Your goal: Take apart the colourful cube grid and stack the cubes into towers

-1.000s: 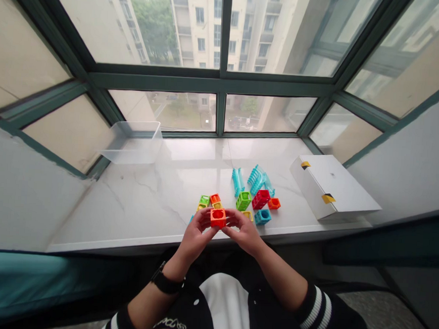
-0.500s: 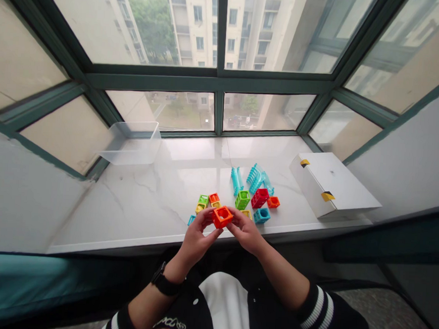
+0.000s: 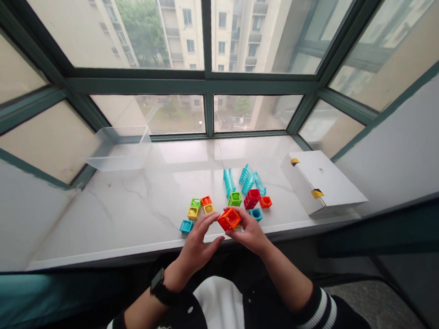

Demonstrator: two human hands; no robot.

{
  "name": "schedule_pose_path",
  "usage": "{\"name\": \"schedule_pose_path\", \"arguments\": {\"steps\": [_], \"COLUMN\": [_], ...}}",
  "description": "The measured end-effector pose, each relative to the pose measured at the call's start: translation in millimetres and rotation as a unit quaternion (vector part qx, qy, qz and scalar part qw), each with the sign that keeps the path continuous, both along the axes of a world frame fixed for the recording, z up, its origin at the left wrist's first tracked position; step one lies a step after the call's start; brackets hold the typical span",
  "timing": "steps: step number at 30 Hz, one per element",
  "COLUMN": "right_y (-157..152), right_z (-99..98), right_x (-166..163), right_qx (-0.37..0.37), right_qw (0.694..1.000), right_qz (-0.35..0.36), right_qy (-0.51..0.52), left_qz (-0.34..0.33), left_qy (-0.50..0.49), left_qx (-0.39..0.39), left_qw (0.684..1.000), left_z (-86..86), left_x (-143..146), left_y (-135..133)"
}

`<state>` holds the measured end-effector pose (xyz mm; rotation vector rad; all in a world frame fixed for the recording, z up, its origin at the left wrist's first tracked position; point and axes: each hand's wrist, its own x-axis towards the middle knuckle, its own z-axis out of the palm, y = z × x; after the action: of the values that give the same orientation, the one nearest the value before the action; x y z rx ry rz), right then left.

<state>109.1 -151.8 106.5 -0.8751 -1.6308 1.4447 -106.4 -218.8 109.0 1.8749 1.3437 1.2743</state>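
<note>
One orange block (image 3: 229,218) clamped in the right hand (image 3: 250,231) — left fingers (image 3: 204,220) apart beside it — other blocks (image 3: 252,199) all outside the tub (image 3: 118,153)

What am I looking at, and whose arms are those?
Those are a person's own two arms, no machine. The picture comes from a camera worn on their head, looking down, so you see what they see. They are at a big window with a white marble sill. On it lie small plastic cubes, blue ribbed pieces, a clear plastic box and a white box. The right hand holds an orange cube. The left hand, wearing a black watch, is just beside it.
</note>
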Motion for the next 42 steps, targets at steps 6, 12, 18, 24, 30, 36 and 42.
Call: {"name": "schedule_pose_path", "arguments": {"steps": [6,12,18,24,30,36,42], "right_y": [20,31,38,52,68,81,97], "right_z": [2.2,-18.8,-42.3,-51.3,-60.3,-81.9,-111.8], "right_x": [50,101,129,140,139,137,142], "right_qx": [0.004,0.016,-0.002,-0.009,0.001,-0.007,0.004], "right_qw": [0.992,0.962,0.938,0.927,0.916,0.913,0.904], "right_qz": [-0.128,-0.272,-0.345,-0.365,-0.378,-0.37,-0.367], "right_qy": [0.011,0.0,-0.041,-0.087,-0.133,-0.172,-0.217], "left_qz": [0.123,0.154,0.133,0.127,0.122,0.114,0.108], "left_qy": [0.139,0.281,0.34,0.353,0.319,0.291,0.301], "left_qx": [-0.013,-0.088,-0.054,-0.035,-0.028,-0.012,-0.022], "left_qw": [0.982,0.943,0.929,0.926,0.94,0.95,0.947], "left_z": [-42.3,-108.3,-119.5,-127.9,-132.7,-126.2,-123.2], "left_x": [-35,-56,-45,-47,-50,-53,-52], "left_y": [24,39,55,67,66,66,66]}}
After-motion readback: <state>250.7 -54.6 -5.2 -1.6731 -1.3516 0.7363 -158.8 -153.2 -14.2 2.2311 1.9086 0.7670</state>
